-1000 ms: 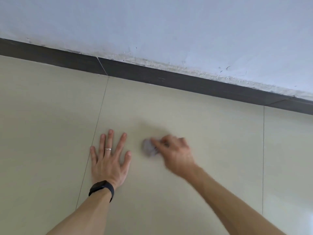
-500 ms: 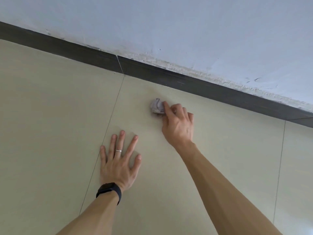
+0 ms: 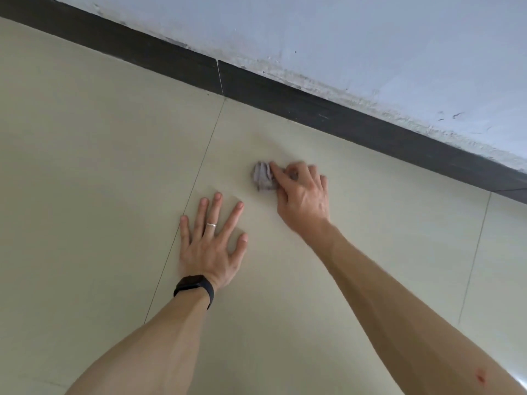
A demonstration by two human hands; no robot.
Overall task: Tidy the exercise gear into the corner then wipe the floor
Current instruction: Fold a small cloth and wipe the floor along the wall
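On the floor [image 3: 99, 166], the left hand [image 3: 212, 246] lies flat, nearer than the right hand [image 3: 302, 198]. The cloth [image 3: 263, 175] sits under the right fingers, left of that hand. Beyond both runs the skirting [image 3: 313, 109], below the wall [image 3: 370, 38].

The floor [image 3: 99, 181] is wearing big pale tiles with thin lines. A left hand [image 3: 212, 246] is lying flat on it. A grey cloth [image 3: 263, 176] is sitting on it too.

My right hand [image 3: 303, 195] covers most of the grey cloth [image 3: 263, 175], only a wad shows at its 9 o'clock; fingertips motion-blurred. Both forearms cut off at btm edge, 6 o'clock.
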